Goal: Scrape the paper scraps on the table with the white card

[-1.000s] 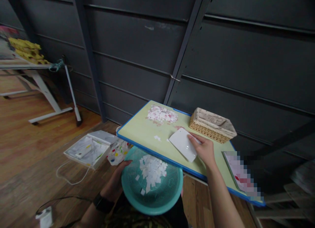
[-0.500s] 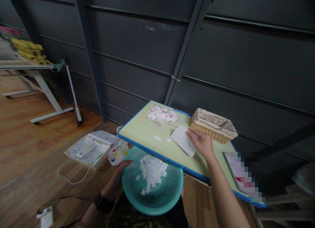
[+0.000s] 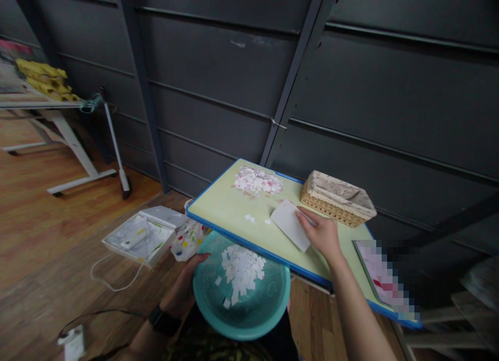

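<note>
My left hand grips the left rim of a green plastic colander, which sits at my lap against the table's near edge. Many small white paper pieces lie in it. On the table, my right hand is closed on a white card, thumb on top, the card tilted over the tabletop. Left of the card a few loose white paper pieces lie on the surface. Farther back is a heap of white and pinkish paper bits.
The yellow-green table has a blue edge. A lined wicker basket stands at its back right, a flat framed object at the right, partly pixelated. An open white box and a power strip with cords are on the floor.
My right hand and the white card have shifted very slightly toward me. The colander and my left hand stay in place.
</note>
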